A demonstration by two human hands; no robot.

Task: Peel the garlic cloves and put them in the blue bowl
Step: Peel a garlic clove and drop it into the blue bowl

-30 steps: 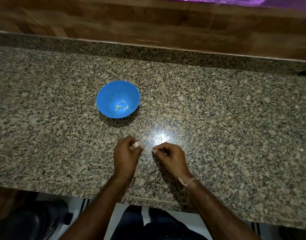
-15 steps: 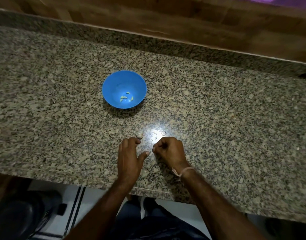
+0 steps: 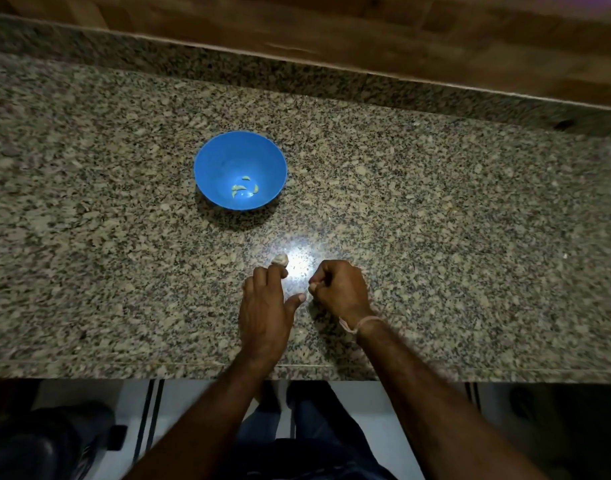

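1. Head view is showing the left hand [image 3: 266, 306] lying palm down on the counter [image 3: 453, 220]. Its fingers are reaching forward, relaxed and grasping nothing, and the thumb is sticking out to the right.
2. One clove [image 3: 280, 260] is sitting on the counter right at that hand's index fingertip; whether the two are touching, I cannot tell.
3. Just right of the left thumb, the right hand [image 3: 338, 289] is resting knuckles up, clenched into a fist. Whether it is pinching anything inside, I cannot tell. A band [image 3: 361, 323] is circling its wrist.
4. Farther back and left of the hands, the bowl [image 3: 210, 168] is standing upright, well apart from the loose clove, with a few peeled cloves [image 3: 243, 189] lying in its bottom.
5. Glare [image 3: 300, 265] is shining on the counter between the clove and the right hand.
6. A wood wall [image 3: 331, 22] is running behind the counter's raised back edge.
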